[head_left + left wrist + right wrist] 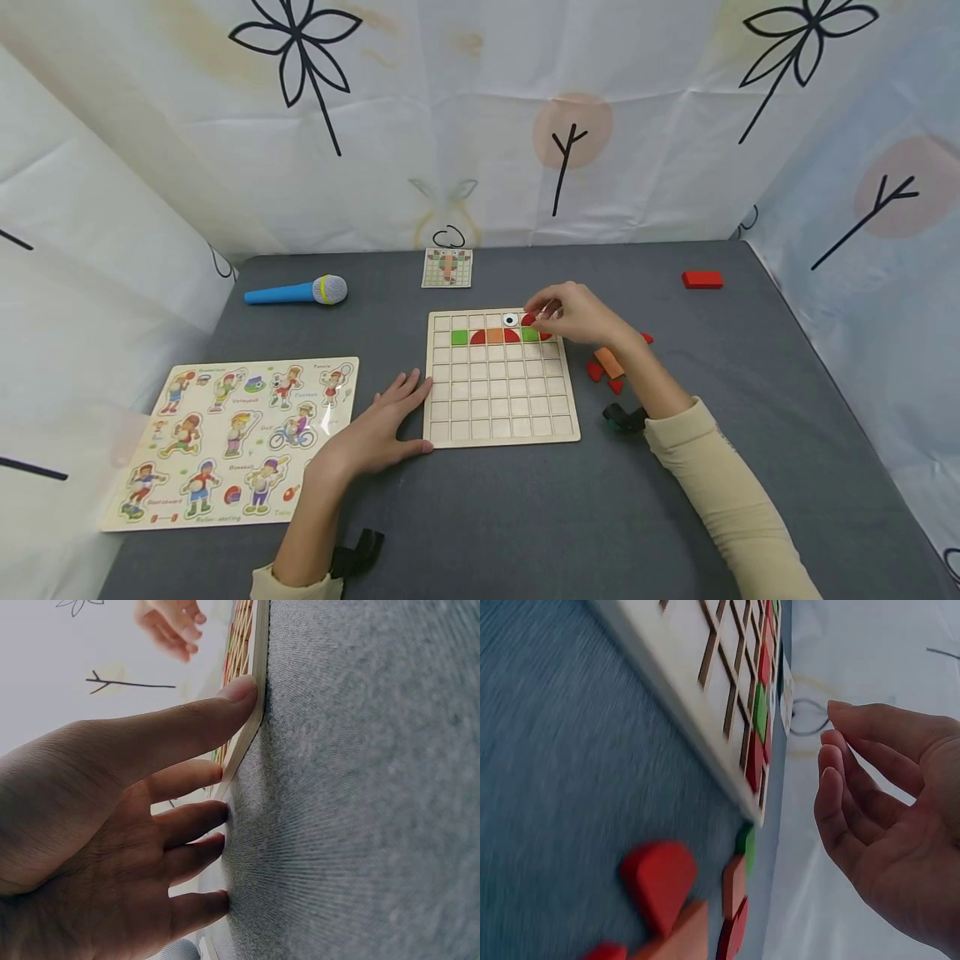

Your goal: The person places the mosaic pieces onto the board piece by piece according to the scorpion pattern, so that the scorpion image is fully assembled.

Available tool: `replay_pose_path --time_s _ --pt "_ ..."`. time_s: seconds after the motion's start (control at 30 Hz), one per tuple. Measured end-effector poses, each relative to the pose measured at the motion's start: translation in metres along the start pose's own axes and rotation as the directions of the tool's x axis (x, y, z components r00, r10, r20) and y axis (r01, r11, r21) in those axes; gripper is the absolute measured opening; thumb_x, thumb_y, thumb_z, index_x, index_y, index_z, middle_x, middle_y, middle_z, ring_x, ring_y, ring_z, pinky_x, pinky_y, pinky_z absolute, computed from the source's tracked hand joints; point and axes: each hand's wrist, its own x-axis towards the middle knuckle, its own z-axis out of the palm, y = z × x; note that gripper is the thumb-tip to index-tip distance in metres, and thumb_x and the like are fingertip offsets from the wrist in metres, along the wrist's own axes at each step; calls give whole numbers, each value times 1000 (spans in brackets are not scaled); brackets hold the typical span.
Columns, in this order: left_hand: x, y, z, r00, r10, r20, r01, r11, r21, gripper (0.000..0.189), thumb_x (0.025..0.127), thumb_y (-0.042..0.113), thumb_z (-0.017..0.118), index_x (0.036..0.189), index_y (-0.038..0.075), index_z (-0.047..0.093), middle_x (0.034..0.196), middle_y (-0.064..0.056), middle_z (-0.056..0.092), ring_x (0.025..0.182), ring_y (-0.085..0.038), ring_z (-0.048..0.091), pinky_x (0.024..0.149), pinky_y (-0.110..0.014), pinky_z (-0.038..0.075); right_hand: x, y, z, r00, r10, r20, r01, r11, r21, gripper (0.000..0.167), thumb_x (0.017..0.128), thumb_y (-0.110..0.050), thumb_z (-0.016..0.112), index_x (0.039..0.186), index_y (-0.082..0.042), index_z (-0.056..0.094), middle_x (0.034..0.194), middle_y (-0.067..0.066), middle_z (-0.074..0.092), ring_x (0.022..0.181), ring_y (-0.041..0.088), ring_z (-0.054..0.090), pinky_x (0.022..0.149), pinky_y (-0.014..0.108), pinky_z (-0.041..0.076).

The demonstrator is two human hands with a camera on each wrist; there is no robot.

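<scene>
A wooden grid board (pixel 502 392) lies mid-table, its top rows holding green square (pixel 460 337), orange square (pixel 495 336) and red curved pieces, plus a white eye piece (pixel 511 319). My left hand (pixel 378 425) rests along the board's left edge, thumb at the near corner and fingers spread. Over the far right corner hovers my right hand (pixel 576 315), its fingers loosely bent. In the right wrist view, no piece shows between the fingertips of that hand (pixel 892 787), which sit above the board's edge (pixel 682 705).
Loose red (pixel 658 883), orange (pixel 609 362) and green (pixel 746 844) pieces lie right of the board. A pattern card (pixel 447 268) and toy microphone (pixel 292 291) are behind. The sports picture board (pixel 255 400) lies left; a red block (pixel 702 280) sits far right.
</scene>
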Motion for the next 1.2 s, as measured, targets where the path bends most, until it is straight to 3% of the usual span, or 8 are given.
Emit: replay_pose_path --time_s 0.13,0.4,0.57,0.73,0.8,0.9,1.2 --pt "0 2 -1 1000 -8 8 8 1000 -1 98 94 37 86 172 12 33 182 -22 18 171 -46 7 129 -80 14 -10 17 -10 999 44 -29 -44 999 -30 27 101 -10 75 126 -1 78 119 18 79 103 30 74 83 34 59" --pt "5 -18 9 999 34 -23 -33 999 29 102 93 49 85 173 18 31 183 -18 18 171 -45 9 126 -82 16 -22 50 -28 988 115 -100 -122 990 -70 28 100 -4 74 127 4 76 118 23 79 101 34 73 80 32 57" --pt "2 -9 5 1000 26 -16 -25 1000 14 101 93 48 85 173 17 31 182 -20 18 171 -45 8 126 -82 15 -25 63 -37 978 179 -102 -189 977 -100 29 100 -6 76 127 4 76 115 24 79 99 35 73 83 38 59" --pt "-2 9 -3 999 -29 13 29 999 29 98 94 37 85 172 11 32 182 -21 17 171 -46 8 129 -79 15 -25 71 -38 974 201 -102 -211 972 -102 30 99 -8 77 126 6 76 115 25 78 100 35 73 88 44 62" --pt "-2 13 -4 998 -50 23 49 998 45 97 95 35 85 172 10 31 182 -20 17 171 -46 8 131 -77 15 -24 74 -38 972 207 -109 -218 971 -103 29 100 -9 77 124 5 76 114 25 78 99 35 73 86 41 61" --pt "-2 15 -5 998 -61 27 59 996 61 97 95 35 85 172 10 31 182 -20 18 171 -46 9 131 -76 16 -22 76 -38 969 217 -120 -230 967 -107 28 100 -12 77 123 5 76 112 24 78 96 33 73 81 34 58" --pt "-2 12 -5 998 -50 24 49 998 41 96 95 34 85 172 10 32 182 -21 18 171 -47 8 131 -77 14 -18 80 -40 969 220 -109 -231 967 -104 30 99 -13 79 123 4 78 116 24 79 105 37 74 91 48 62"
